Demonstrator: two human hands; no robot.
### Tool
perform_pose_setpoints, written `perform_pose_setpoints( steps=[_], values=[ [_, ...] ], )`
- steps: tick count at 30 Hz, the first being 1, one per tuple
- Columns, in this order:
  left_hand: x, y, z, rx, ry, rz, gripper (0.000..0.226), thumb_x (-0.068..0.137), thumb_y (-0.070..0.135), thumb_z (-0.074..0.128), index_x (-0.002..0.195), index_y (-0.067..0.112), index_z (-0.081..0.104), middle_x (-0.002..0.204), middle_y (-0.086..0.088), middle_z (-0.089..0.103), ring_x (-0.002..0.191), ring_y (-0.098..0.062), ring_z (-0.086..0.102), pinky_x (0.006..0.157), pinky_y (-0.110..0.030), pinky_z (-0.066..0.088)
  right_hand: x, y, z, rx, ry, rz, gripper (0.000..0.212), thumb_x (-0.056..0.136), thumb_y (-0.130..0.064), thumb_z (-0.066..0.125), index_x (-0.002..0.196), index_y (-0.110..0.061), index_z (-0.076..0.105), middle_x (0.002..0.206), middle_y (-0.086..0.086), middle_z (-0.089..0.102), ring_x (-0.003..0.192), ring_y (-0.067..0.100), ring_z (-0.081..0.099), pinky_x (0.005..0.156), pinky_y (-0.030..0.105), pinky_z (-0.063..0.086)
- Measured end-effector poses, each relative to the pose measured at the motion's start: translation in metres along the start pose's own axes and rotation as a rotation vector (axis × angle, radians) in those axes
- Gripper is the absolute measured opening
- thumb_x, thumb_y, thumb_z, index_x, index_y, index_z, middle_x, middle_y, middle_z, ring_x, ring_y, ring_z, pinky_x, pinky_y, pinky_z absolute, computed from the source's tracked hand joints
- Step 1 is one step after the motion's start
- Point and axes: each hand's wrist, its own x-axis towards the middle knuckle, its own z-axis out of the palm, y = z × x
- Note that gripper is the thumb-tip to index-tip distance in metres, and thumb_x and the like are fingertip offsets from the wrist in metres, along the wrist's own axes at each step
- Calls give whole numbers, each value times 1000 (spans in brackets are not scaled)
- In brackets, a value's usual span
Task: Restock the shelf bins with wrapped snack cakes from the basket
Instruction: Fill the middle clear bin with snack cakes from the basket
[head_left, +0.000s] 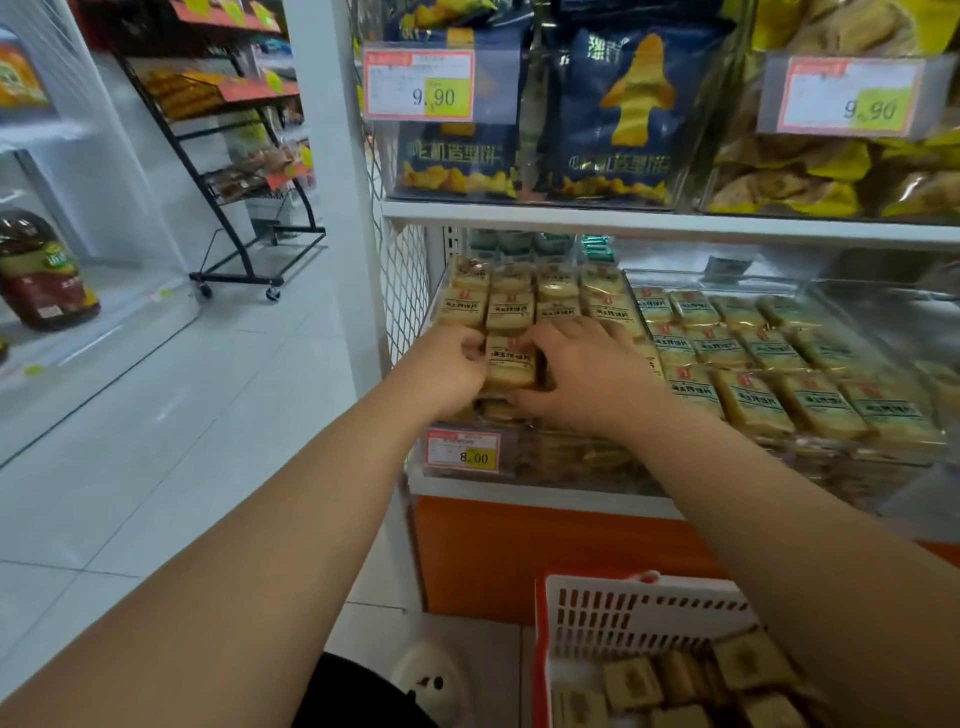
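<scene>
Left hand and right hand both pinching one yellow plastic-wrapped snack cake, holding it over the front row of the clear plastic shelf bin, red-and-white slotted basket sitting below holding more wrapped cakes

The basket is cut off by the lower edge. The small print on the price tag is blurred beyond reading. The cakes beneath the right hand are hidden, and its fingertips cannot be seen.
</scene>
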Motion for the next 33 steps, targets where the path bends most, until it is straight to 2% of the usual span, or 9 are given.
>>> perform_pose_setpoints(
  steps=[5,9,13,17,21,24,26,29,33],
  values=[
    [-3,2,5,-87,-54,7,40,93,6,57,132,13,60,123,-3,67,106,-13,61,82,-18,44,-17,3,3,36,44,25,69,83,-71,50,142,-37,38,147,-5,42,135,21,37,111,45,29],
    [-13,5,5,-48,-32,50,34,95,10,55,128,17,61,124,1,66,105,-10,59,89,-24,45,-45,5,-1,136,197,44,63,86,-64,53,138,-30,44,141,-4,48,133,19,39,111,41,27],
    [-40,11,15,171,205,123,30,97,19,50,126,22,59,126,0,58,107,-19,58,89,-39,52,-88,12,-7,291,252,121,60,88,-58,53,139,-28,42,137,-6,50,129,15,41,111,41,30],
    [-74,32,48,243,334,340,26,97,19,53,122,21,59,124,1,56,112,-17,52,90,-31,41,-136,21,-4,432,279,224,54,86,-57,52,133,-31,43,120,-14,52,115,8,49,94,31,45],
    [-105,42,114,191,171,381,24,98,24,52,120,26,60,116,5,59,107,-13,54,87,-31,47,-185,47,22,637,220,432,34,86,-57,53,117,-46,44,99,-25,58,90,-5,57,68,19,45],
    [-131,31,181,166,1,293,22,97,28,54,118,31,59,114,8,60,105,-10,55,85,-28,48,-225,72,62,705,92,670,22,90,-47,61,106,-44,46,86,-25,55,80,-7,55,62,18,43],
    [-147,19,223,154,-151,208,21,97,30,54,117,32,58,118,8,60,107,-10,56,84,-26,49,-257,88,94,704,-32,778,17,93,-43,60,103,-34,50,86,-23,55,79,-5,55,61,20,47],
    [-161,0,272,184,-340,108,16,98,31,53,112,31,60,121,6,63,102,-11,59,83,-27,52,-302,104,136,789,-184,932,5,94,-30,60,96,-27,58,93,-10,64,91,15,65,68,28,55],
    [-162,-16,306,201,-439,10,15,97,32,52,109,33,61,110,8,65,95,-10,58,82,-28,49,-330,131,164,809,-130,1158,29,95,-33,59,120,-19,59,113,2,65,108,25,61,82,34,48]
  ],
)
